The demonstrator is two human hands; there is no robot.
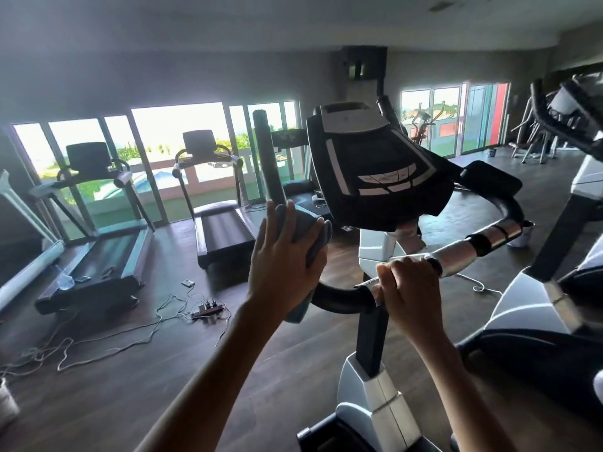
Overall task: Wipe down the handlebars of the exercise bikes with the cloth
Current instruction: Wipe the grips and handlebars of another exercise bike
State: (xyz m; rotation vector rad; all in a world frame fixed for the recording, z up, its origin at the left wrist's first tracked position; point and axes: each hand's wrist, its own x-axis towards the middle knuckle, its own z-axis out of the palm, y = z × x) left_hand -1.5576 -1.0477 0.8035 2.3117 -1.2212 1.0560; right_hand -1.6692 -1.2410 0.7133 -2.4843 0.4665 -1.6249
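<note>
Head view: cloth [308, 238] is held wrapped round the upright left end of the handlebar [268, 158] by left hand [282, 265]; right hand [406, 288] grips the middle, steadying. Firm, full-length strokes are advised.

My left hand [284, 259] wraps the grey cloth [310, 233] around the bike's upright handlebar [269, 158]. My right hand [408, 288] grips the silver bar [456, 256] below the console [375, 164]. Treadmills [225, 233] stand by the windows [176, 125].

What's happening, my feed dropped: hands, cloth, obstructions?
Left hand wraps cloth round handlebar upright. Right hand grips handlebar near centre. Console close beside; nothing blocking.
</note>
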